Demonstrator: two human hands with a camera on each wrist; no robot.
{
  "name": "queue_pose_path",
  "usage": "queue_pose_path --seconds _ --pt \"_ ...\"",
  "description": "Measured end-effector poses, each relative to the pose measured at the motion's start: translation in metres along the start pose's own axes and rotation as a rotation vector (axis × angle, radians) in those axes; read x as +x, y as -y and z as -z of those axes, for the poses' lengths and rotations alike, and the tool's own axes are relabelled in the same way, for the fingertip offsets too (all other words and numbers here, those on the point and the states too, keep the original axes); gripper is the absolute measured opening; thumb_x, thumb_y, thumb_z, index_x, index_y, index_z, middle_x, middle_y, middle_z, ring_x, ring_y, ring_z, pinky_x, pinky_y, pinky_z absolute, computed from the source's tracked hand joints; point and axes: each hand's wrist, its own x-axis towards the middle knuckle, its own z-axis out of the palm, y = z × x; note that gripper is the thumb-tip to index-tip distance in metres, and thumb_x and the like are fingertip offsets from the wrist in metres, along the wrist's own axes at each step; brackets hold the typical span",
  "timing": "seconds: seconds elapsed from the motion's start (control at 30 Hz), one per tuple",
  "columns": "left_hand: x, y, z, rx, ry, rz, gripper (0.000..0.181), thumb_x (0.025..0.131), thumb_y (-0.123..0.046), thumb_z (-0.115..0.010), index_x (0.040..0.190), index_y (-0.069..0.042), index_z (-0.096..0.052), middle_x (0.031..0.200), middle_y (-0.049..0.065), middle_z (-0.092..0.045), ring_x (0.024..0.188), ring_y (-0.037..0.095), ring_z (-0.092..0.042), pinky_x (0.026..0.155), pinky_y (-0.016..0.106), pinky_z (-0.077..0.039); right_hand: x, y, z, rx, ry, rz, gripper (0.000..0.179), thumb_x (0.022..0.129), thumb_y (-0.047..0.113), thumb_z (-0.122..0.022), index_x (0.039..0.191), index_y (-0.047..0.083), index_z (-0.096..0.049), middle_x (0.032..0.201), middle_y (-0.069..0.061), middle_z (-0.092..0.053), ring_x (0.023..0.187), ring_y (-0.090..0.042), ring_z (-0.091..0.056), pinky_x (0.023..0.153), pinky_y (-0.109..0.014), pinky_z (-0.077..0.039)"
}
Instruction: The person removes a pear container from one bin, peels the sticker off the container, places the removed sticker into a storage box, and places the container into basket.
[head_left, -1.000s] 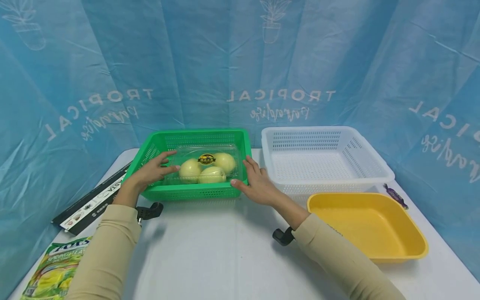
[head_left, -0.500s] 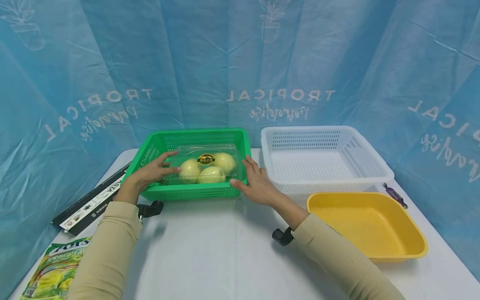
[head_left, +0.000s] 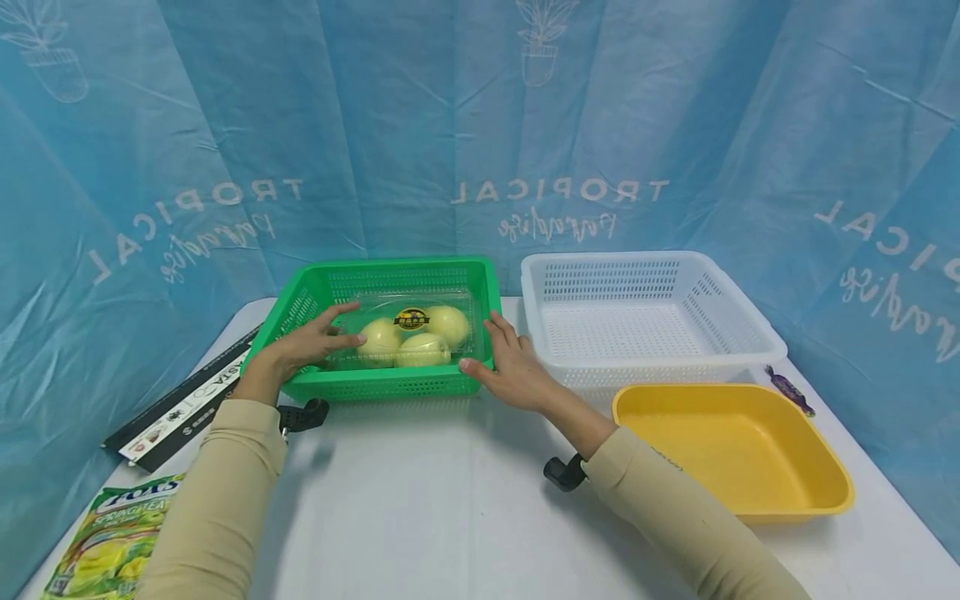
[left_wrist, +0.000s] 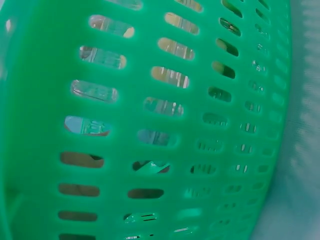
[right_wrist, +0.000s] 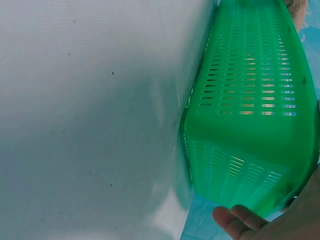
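A green perforated basket stands at the back left in the head view. In it lies a clear plastic fruit box with a black and gold label and three round pale-yellow fruits. My left hand reaches over the basket's left side, its fingers stretched to the left end of the box. At the right front corner, my right hand has its thumb by the rim and its fingers extended along the outside. The left wrist view shows only the basket wall; the right wrist view shows fingers near the basket's end.
A white perforated basket stands to the right, with a yellow tub in front of it. A wrapped purple candy lies at the far right. On the left are a long black and white box and a green snack bag.
My left hand's fingers have shifted slightly to the right at the box. The right hand, basket and fruits stay nearly still.
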Motion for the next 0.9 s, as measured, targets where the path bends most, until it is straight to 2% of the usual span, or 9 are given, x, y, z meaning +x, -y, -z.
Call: queue_pose_path --seconds 0.17,0.37,0.6,0.9 --pt "0.0009 0.0011 -0.0002 0.009 -0.014 -0.013 0.079 0.095 -0.036 -0.054 0.153 -0.028 -0.001 0.155 0.030 -0.002 0.140 0.053 -0.010 0.101 0.066 -0.032 0.0000 -0.0007 -0.0005 0.000 -0.001 0.001 0.083 0.094 0.059 -0.040 0.152 0.009 -0.011 0.161 -0.004 0.001 0.136 -0.048 -0.022 0.105 -0.058 -0.033" --pt "0.0003 0.0001 -0.0003 0.039 -0.064 -0.041 0.079 0.094 -0.038 -0.056 0.153 -0.026 -0.005 0.153 0.029 -0.009 0.138 0.050 -0.018 0.096 0.060 -0.040 0.0000 -0.0004 -0.0004 -0.001 -0.013 0.009 0.082 0.094 0.059 -0.040 0.152 0.008 -0.011 0.161 -0.006 0.000 0.135 -0.049 -0.023 0.105 -0.059 -0.033" --pt "-0.0033 -0.0019 -0.0015 0.038 -0.108 -0.062 0.079 0.093 -0.039 -0.057 0.153 -0.026 -0.007 0.154 0.029 -0.009 0.141 0.048 -0.014 0.105 0.064 -0.030 0.0005 -0.0006 -0.0013 0.001 -0.015 0.004 0.082 0.094 0.058 -0.041 0.152 0.008 -0.012 0.161 -0.005 0.000 0.136 -0.049 -0.023 0.105 -0.058 -0.033" --pt "-0.0070 -0.0041 -0.0038 0.080 -0.186 -0.082 0.079 0.092 -0.045 -0.057 0.153 -0.026 -0.011 0.155 0.027 -0.009 0.142 0.046 -0.012 0.103 0.067 -0.029 0.0004 -0.0009 -0.0016 -0.003 -0.015 0.002 0.082 0.094 0.058 -0.041 0.152 0.008 -0.011 0.161 -0.005 0.000 0.136 -0.048 -0.023 0.105 -0.058 -0.033"
